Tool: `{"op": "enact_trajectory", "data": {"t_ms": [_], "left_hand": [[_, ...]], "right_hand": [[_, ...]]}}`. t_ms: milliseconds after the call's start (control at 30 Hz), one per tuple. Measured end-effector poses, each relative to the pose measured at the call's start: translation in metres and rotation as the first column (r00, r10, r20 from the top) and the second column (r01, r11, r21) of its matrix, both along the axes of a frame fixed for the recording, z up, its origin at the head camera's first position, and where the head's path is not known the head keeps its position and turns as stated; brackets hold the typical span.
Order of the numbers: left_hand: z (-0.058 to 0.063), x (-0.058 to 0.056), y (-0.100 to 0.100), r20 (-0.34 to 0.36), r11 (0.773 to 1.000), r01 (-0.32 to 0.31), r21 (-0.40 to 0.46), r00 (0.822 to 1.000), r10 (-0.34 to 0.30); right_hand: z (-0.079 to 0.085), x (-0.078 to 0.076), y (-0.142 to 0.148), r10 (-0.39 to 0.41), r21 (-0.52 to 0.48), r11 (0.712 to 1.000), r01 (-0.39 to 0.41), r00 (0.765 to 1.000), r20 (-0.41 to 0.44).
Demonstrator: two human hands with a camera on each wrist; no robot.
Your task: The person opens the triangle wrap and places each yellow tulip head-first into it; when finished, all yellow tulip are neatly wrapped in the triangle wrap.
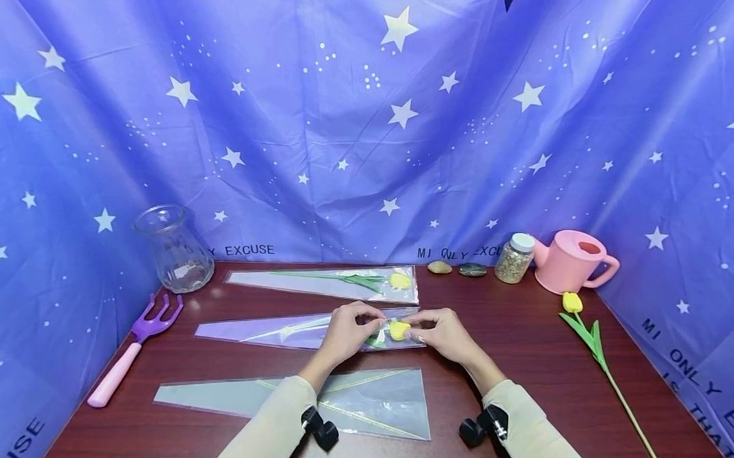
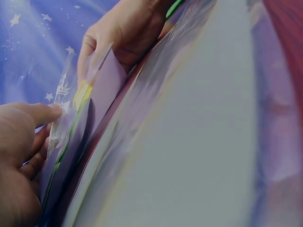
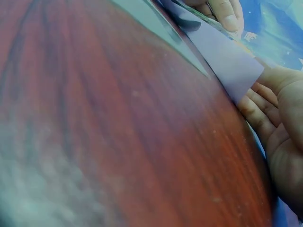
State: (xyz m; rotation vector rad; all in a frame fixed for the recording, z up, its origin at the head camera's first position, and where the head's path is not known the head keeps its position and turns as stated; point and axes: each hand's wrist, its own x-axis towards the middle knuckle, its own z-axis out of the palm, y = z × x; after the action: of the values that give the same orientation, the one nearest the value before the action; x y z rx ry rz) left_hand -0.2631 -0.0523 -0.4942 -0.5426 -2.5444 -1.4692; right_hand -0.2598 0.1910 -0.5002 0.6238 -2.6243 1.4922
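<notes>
Both hands work at the wide end of a clear flower sleeve with lavender backing (image 1: 224, 329), the middle of three sleeves lying on the table. A yellow tulip (image 1: 399, 331) lies along it, its green stem (image 2: 59, 161) under clear film in the left wrist view. My left hand (image 1: 347, 332) pinches the film (image 2: 59, 125) between thumb and fingers, lifting it off the backing. On the other side, my right hand (image 1: 445, 331) pinches at the tulip's head beside the sleeve's mouth. In the right wrist view, the backing's corner (image 3: 246, 75) hides part of those fingers.
Behind lies a sleeve with a tulip (image 1: 400, 281); a grey sleeve (image 1: 380, 399) lies in front. Leftward are a glass vase (image 1: 184, 257) and hand fork (image 1: 115, 376). Rightward are two stones (image 1: 439, 267), a capped jar (image 1: 514, 260), a pink watering can (image 1: 568, 264) and a loose tulip (image 1: 596, 345).
</notes>
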Motion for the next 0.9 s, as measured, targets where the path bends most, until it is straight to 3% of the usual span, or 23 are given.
{"op": "enact_trajectory", "data": {"t_ms": [233,533,667,767,900], "left_hand": [[0.001,-0.001,0.002,-0.007,1.0,-0.002,-0.004,1.0,0.002],[0.013,0.002,0.008,-0.058,0.999,-0.009,0.032,0.998,0.011],[0.023,0.011,0.002,-0.07,0.998,-0.01,0.055,0.997,0.014],[0.029,0.023,-0.005,-0.033,0.997,-0.005,0.082,0.999,0.008],[0.029,0.045,-0.009,0.033,0.993,0.078,0.093,0.996,-0.081]], "right_hand": [[0.007,0.008,0.015,0.009,0.007,1.0,-0.009,1.0,0.001],[0.018,0.039,0.051,-0.107,-0.041,0.993,0.106,0.994,-0.019],[0.018,0.058,0.046,-0.032,-0.036,0.999,0.03,0.998,-0.048],[0.015,0.071,0.038,0.063,-0.026,0.998,-0.065,0.996,-0.063],[0.01,0.084,0.033,0.131,0.005,0.991,-0.131,0.989,-0.075]]}}
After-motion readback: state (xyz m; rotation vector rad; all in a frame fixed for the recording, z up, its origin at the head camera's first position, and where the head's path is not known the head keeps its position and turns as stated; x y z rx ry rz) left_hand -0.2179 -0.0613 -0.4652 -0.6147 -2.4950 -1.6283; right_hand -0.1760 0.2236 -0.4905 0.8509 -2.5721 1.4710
